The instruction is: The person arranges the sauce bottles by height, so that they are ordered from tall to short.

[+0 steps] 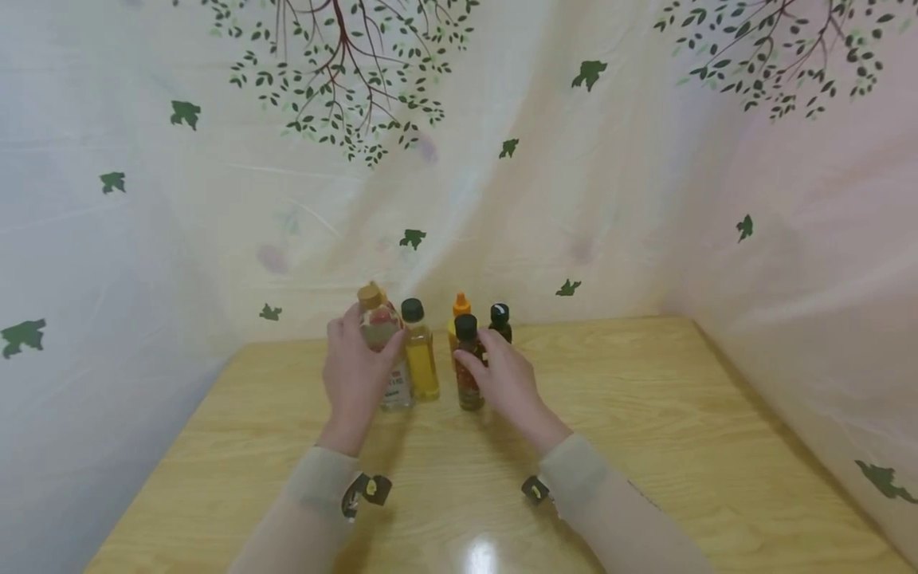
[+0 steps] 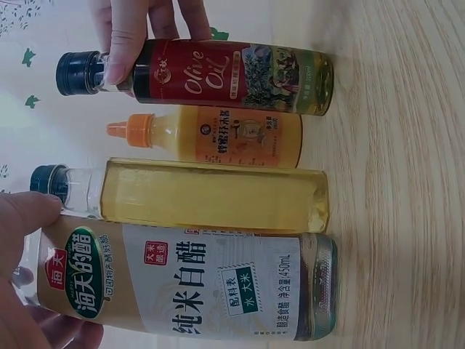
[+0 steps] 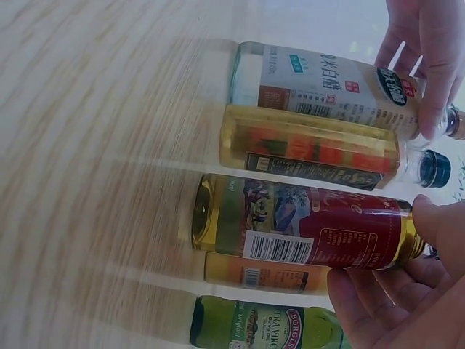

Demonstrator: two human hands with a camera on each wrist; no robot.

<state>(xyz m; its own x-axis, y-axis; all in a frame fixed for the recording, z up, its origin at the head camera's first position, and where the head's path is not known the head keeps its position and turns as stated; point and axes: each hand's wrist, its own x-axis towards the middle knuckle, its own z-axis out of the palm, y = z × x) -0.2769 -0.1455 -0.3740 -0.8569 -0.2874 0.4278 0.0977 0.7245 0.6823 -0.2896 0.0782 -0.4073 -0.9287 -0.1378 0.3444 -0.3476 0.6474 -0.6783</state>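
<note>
My left hand (image 1: 358,371) grips a clear rice vinegar bottle (image 2: 211,283) with a white label around its upper part. In the right hand (image 1: 512,383) is a small olive oil bottle (image 2: 232,76) with a red label and black cap, pinched near its neck. Between the hands stands a dark-capped bottle of yellow oil (image 1: 421,363), right beside the vinegar bottle. An orange-capped squeeze bottle (image 2: 225,137) is behind the red-labelled bottle. A green olive oil bottle (image 3: 265,323) stands just right of my right hand. All these bottles are upright; my left palm hides part of the vinegar bottle.
The bottles stand near the back of a light wooden table (image 1: 645,414). A pale cloth (image 1: 610,175) printed with branches and green leaves hangs behind and at both sides. Something yellow and red shows behind the vinegar bottle's neck; its kind is unclear.
</note>
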